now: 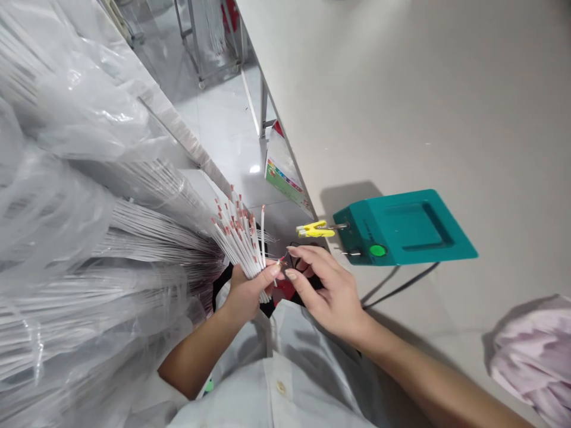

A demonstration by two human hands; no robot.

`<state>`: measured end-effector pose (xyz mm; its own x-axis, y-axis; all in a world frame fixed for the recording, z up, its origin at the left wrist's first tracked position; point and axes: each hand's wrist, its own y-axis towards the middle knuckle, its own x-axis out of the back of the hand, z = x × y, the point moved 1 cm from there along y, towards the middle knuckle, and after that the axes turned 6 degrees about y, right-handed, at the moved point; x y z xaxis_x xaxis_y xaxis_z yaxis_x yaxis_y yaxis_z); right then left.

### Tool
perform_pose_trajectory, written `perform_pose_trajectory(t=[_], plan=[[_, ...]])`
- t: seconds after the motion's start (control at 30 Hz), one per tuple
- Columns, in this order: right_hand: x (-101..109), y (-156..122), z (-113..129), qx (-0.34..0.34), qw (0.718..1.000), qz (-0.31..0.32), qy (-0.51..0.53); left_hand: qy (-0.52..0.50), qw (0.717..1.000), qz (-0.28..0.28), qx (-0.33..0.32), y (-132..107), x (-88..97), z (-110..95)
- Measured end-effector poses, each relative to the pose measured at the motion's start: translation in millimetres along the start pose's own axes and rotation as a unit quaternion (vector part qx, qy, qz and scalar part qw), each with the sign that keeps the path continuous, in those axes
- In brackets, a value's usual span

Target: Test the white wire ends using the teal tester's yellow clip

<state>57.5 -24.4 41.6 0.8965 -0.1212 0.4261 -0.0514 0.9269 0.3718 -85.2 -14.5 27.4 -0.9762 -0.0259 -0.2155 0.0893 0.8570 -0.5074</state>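
My left hand (pixel 250 291) is closed around a bundle of white wires (pixel 243 252). Most of their upper ends show bare copper strands. By my left thumb, one wire end with loose copper strands (pixel 282 263) sticks out to the right. My right hand (pixel 323 284) is beside this end, its thumb and index fingertips apart with a small gap between them. Whether a fingertip touches the strands is too small to tell. Right of the hands, a teal device (pixel 401 232) with a green button (pixel 377 250) stands on the table, with a yellow clip (pixel 316 229) at its metal post.
Many long white wires in clear plastic (pixel 147 238) fill the left side. The pale table (pixel 401 107) spans the right, its edge close to my hands. A pink cloth (pixel 535 356) lies at lower right. Below the edge stands a printed box (pixel 285 178); a wheeled rack (pixel 200 47) is farther off.
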Motion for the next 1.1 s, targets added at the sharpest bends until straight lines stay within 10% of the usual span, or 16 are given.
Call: perform_pose_trajectory(t=[0.33,0.57,0.83,1.1], plan=[[6,7,-4,0.212,0.944,0.08,-0.24,0.219,0.971,0.039,-0.088,-3,6.5,-2],[8,15,-1,-0.148,0.973,0.162,0.076,0.222,0.97,0.013,-0.095,-2,1.1,1],[9,14,-10,-0.444,0.793,0.195,0.368,0.269,0.942,0.17,-0.104,3,11.3,-8],[3,7,-19,-0.549,0.6,0.221,0.538,0.273,0.935,0.142,-0.176,2,10.0,-5]])
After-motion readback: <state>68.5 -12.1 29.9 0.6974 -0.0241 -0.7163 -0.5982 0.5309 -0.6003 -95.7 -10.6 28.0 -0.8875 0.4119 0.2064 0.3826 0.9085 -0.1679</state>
